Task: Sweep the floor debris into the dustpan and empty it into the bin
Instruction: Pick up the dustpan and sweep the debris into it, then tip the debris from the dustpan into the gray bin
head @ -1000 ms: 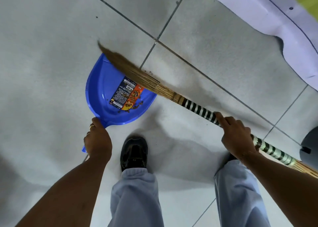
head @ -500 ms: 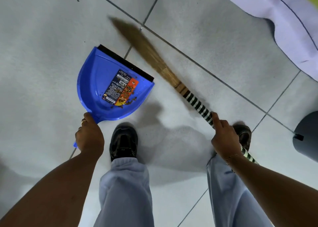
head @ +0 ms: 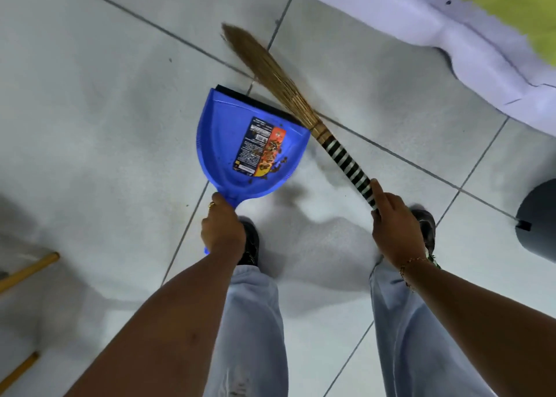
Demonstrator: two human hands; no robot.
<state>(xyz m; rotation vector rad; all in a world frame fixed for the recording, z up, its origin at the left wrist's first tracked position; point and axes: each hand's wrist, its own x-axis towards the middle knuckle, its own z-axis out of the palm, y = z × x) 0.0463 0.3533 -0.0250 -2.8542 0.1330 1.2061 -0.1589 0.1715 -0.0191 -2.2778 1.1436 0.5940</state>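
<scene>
Gripping the blue dustpan (head: 228, 143) handle, the left hand (head: 222, 231) holds it on the tiled floor (head: 90, 110); debris (head: 270, 167) lies inside. The right hand (head: 391, 228) clasps the broom (head: 301, 104), bristles beside the dustpan's lip.

The blue dustpan (head: 228, 143) lay beyond the left hand's fingers (head: 217, 204), brown debris (head: 272, 167) inside near its label. The straw broom (head: 270, 74) slanted forward from the right hand's fingers (head: 379, 196), bristles beside the pan's black lip.
</scene>
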